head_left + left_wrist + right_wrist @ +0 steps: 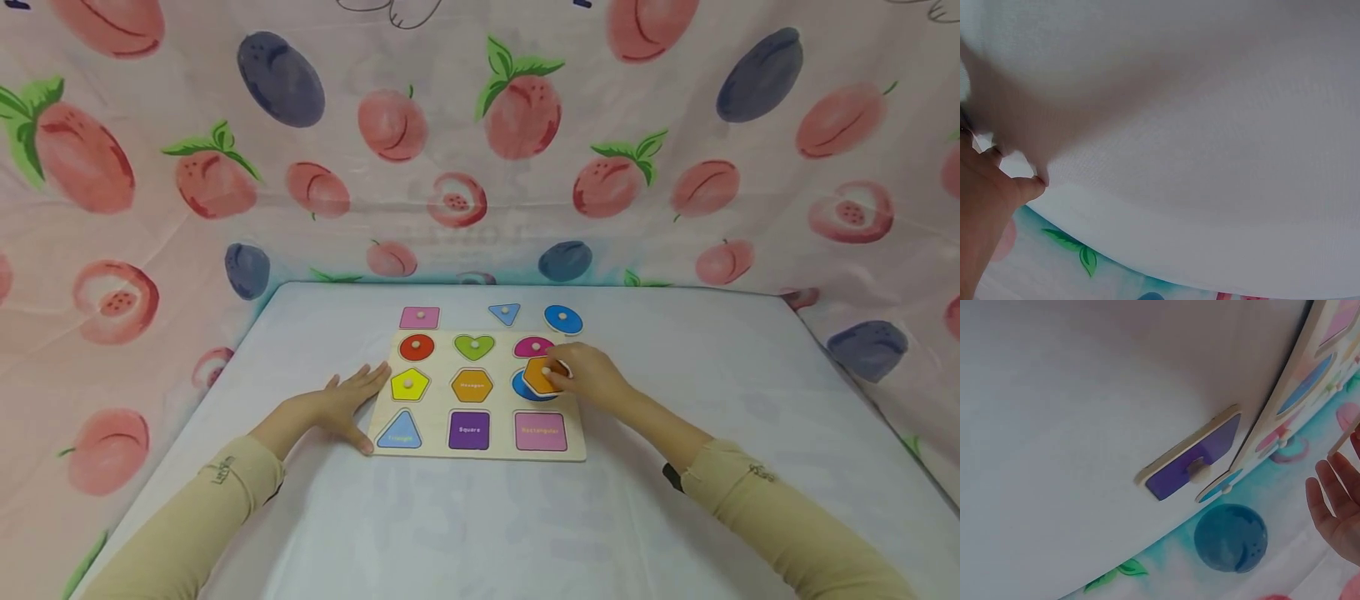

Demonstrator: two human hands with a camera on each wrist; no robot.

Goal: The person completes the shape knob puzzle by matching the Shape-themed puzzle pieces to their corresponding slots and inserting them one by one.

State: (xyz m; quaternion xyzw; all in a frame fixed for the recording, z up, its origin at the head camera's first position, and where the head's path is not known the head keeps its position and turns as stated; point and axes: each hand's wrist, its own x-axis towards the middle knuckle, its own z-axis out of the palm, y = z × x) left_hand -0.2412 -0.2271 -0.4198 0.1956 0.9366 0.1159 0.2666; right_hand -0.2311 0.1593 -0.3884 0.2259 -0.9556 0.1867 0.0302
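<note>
My right hand [592, 375] pinches an orange hexagon puzzle piece [536, 380] at its knob, over the blue oval recess [519, 387] of a wooden shape board [435, 437]. My left hand [341, 410] lies with spread fingers at the board's left edge. Red circle [417, 347], green heart [475, 347], magenta semicircle [533, 346] and yellow pentagon [408, 385] pieces sit in the board. Bare recesses show a hexagon [472, 385], triangle [400, 432], square [469, 430] and rectangle [541, 432].
Behind the board lie a pink rectangle piece [420, 317], a light blue triangle piece [505, 313] and a blue oval piece [563, 318]. A purple square piece [1194, 459] lies right of the board, hidden in the head view. A fruit-print cloth [465, 125] hangs behind the white table [480, 533].
</note>
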